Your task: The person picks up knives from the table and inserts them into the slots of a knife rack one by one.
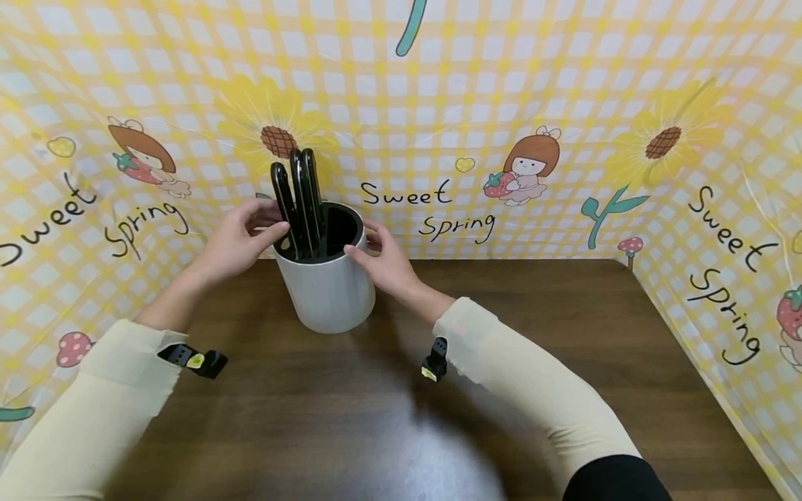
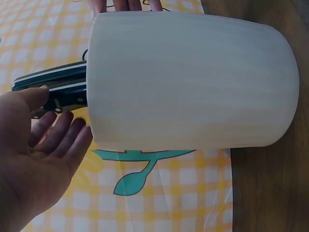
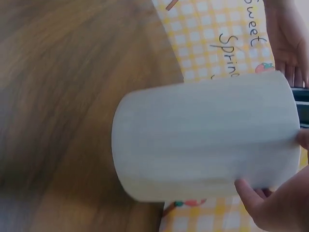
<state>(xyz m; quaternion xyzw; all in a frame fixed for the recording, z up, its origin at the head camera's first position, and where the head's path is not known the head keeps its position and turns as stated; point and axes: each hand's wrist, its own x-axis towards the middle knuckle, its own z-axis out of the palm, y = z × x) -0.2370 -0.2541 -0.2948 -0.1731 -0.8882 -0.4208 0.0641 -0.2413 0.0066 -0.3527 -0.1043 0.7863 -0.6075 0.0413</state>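
Note:
A white round knife holder (image 1: 328,296) stands upright on the table with several knives in it, their black handles (image 1: 301,202) rising from its left side. My left hand (image 1: 241,233) is at the left rim, thumb beside the nearest handle and fingers loosely bent; the left wrist view shows the thumb by a handle (image 2: 67,96) and no finger wrapped round it. My right hand (image 1: 388,261) grips the holder's right side, thumb at the front rim and fingers along the outer wall. The blades are hidden inside.
The brown wooden table (image 1: 313,424) reaches back to a yellow checked cloth (image 1: 401,125) with printed flowers, figures and words, which hangs behind and at both sides. The holder is close to the back cloth. Black wrist cameras (image 1: 194,360) sit on both cream sleeves.

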